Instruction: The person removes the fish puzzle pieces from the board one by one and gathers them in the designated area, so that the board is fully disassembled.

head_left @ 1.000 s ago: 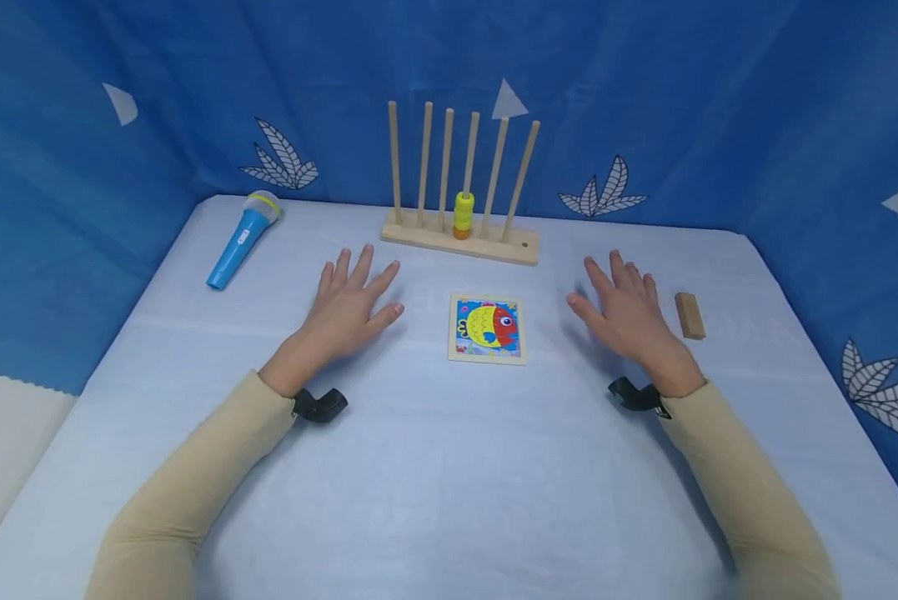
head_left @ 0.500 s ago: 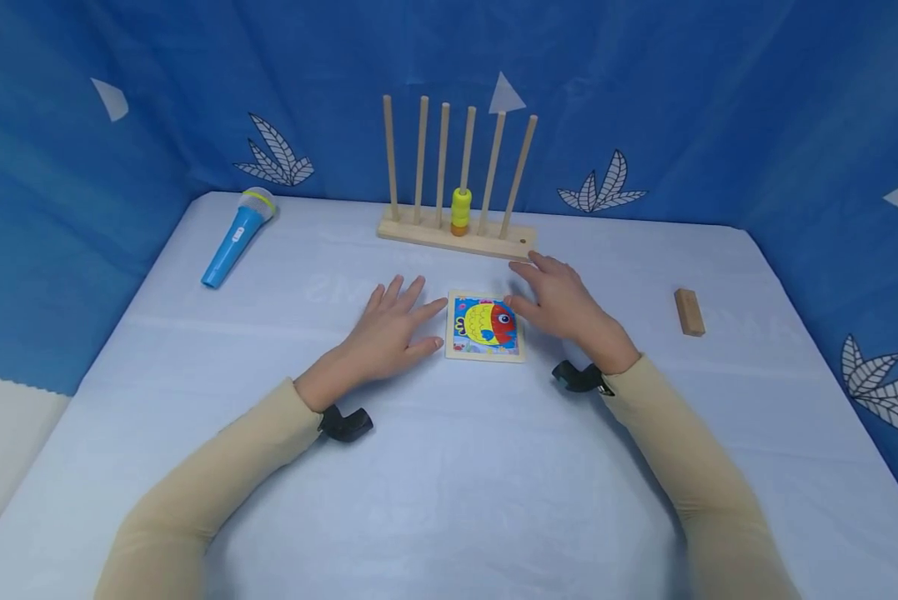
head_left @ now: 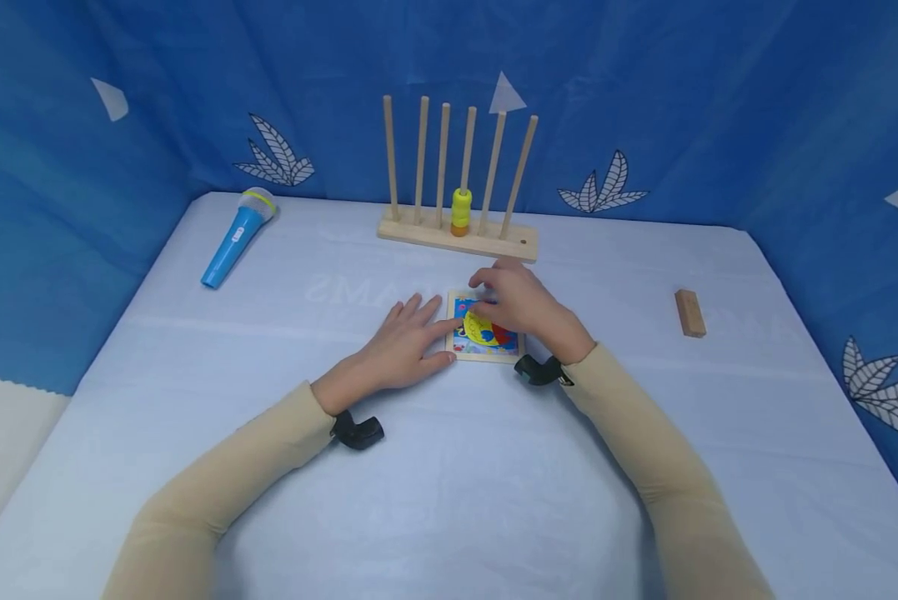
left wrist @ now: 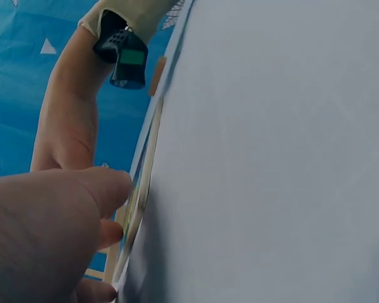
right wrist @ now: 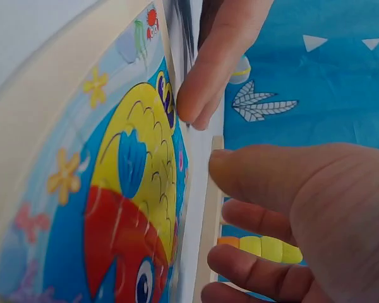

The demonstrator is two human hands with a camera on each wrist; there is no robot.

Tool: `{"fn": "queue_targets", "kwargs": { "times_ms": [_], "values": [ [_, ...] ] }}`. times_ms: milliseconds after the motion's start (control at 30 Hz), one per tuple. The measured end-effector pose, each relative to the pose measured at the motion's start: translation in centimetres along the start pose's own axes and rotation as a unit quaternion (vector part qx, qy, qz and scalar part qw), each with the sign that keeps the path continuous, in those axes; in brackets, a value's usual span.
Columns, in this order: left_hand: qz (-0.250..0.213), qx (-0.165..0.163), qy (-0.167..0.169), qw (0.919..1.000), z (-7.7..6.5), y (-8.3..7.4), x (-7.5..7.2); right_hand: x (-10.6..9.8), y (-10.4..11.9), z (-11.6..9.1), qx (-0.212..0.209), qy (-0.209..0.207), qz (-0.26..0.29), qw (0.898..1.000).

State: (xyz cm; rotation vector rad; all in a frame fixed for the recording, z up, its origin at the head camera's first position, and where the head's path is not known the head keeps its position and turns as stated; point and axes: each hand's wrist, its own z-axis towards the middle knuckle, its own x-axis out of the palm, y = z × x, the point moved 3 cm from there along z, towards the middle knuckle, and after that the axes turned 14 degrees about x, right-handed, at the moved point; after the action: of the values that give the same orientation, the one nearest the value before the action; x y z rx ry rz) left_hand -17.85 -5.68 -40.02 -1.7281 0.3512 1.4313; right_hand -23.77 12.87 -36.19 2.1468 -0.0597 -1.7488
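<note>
A small square fish puzzle (head_left: 484, 347) in a pale wooden frame lies mid-table, showing a yellow and red fish in the right wrist view. At its left side is my left hand (head_left: 399, 348), fingers spread, with index finger and thumb at the frame's edge. Over the puzzle's upper right part hovers my right hand (head_left: 529, 305), fingers loosely bent and covering some of the picture. The right wrist view has the thumb (right wrist: 252, 177) and fingers apart from the puzzle (right wrist: 136, 170), with nothing between them.
Behind the puzzle stands a wooden peg rack (head_left: 433, 237), with yellow and orange beads (head_left: 460, 212) on one peg. A blue toy microphone (head_left: 237, 242) lies at the back left, a wooden block (head_left: 690, 313) at the right. Blue curtain encloses the table's back and sides.
Both hands have moved inward to the puzzle. My left hand has come to its left edge, and my right hand has swung left over it, fingers bending more. The puzzle has stayed put.
</note>
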Motion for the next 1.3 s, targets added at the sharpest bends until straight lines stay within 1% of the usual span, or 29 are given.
{"fn": "queue_targets", "kwargs": {
  "times_ms": [200, 300, 533, 767, 1300],
  "values": [
    [-0.001, -0.001, -0.004, 1.0, -0.1, 0.3, 0.4, 0.8, 0.7, 1.1, -0.007, 0.044, 0.009, 0.999],
    [-0.006, -0.004, -0.009, 0.9999, -0.1, 0.4, 0.6, 1.0, 0.6, 1.4, -0.004, 0.053, 0.012, 0.999],
    [-0.004, -0.001, -0.032, 0.9995, 0.1, 0.3, 0.8, 1.5, 0.0, 1.7, -0.008, 0.05, 0.017, 0.999],
    [-0.022, 0.003, -0.05, 0.9985, 0.0, 0.5, 1.1, 1.8, -0.1, 1.8, 0.0, 0.058, 0.023, 0.998],
    [-0.027, 0.006, -0.055, 0.9981, 0.1, 0.8, 1.2, 2.2, -0.1, 1.8, 0.011, 0.049, 0.037, 0.998]
  ]
}}
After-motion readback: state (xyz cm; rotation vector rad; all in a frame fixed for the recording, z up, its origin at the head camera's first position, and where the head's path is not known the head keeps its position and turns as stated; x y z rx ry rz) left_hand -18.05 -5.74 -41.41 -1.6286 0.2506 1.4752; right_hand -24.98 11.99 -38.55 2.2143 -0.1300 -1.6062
